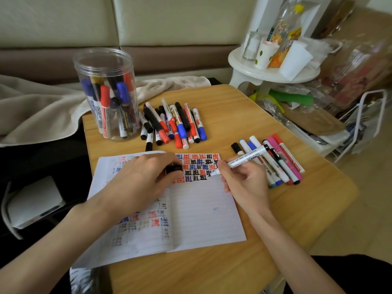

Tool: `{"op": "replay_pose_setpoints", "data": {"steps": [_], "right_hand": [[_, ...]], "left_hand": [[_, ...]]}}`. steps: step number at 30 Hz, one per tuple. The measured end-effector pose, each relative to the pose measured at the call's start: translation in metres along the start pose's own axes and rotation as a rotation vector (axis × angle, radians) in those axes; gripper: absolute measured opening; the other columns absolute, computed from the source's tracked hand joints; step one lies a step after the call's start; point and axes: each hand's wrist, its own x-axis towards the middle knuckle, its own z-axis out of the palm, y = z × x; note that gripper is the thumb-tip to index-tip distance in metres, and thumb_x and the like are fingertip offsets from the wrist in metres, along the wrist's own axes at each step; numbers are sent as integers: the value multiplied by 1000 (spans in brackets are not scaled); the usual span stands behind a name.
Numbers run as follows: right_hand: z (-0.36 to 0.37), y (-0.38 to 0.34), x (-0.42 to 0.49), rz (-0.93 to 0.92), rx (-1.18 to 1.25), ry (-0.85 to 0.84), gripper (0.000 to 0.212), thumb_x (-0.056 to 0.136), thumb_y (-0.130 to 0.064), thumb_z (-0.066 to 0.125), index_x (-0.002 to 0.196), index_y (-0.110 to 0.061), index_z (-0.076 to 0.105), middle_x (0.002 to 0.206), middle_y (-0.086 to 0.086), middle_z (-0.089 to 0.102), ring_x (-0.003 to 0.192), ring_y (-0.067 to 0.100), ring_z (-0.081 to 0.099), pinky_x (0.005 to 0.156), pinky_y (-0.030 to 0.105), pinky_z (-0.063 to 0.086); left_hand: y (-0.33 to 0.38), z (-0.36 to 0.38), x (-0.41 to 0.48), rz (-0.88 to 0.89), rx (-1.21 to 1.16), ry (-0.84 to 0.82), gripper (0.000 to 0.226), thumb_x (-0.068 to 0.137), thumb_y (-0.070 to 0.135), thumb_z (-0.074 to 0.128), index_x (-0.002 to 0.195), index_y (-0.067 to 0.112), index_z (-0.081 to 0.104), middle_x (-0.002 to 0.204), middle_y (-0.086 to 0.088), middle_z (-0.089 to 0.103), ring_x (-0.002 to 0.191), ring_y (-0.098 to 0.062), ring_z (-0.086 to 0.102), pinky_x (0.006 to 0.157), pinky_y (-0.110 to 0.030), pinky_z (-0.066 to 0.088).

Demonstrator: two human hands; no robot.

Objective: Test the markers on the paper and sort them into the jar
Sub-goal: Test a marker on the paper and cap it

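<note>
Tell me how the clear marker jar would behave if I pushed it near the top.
The jar is tall for its base, so it would probably tip rather than slide. Its clear wall looks like smooth plastic, likely light and a bit slippery. The markers lean loosely inside and would probably shift.

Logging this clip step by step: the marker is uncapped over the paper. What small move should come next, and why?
Probably lower the marker tip onto the paper and write one test mark. The right hand holds it uncapped, tip beside the written marks, and the left hand pinches a black cap, so testing seems unfinished.
</note>
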Motion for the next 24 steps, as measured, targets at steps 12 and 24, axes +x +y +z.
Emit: {"op": "replay_pose_setpoints", "data": {"steps": [12,24], "right_hand": [[0,4,0,-74,-93,-3,6,94,-23,77,90,-18,77,71,-10,73,60,9,67,58,27,54],[-1,2,-2,-56,-78,9,8,94,-22,76,88,-18,76,68,-6,73,57,11,67,56,31,55]], "left_hand": [[0,-2,-1,-13,-1,7,19,97,44,58,110,36,67,95,24,65,81,1,59,69,-21,47],[-1,-3,0,-6,-1,10,20,96,44,58,110,35,68,91,25,64,79,5,57,66,-17,43]]}}
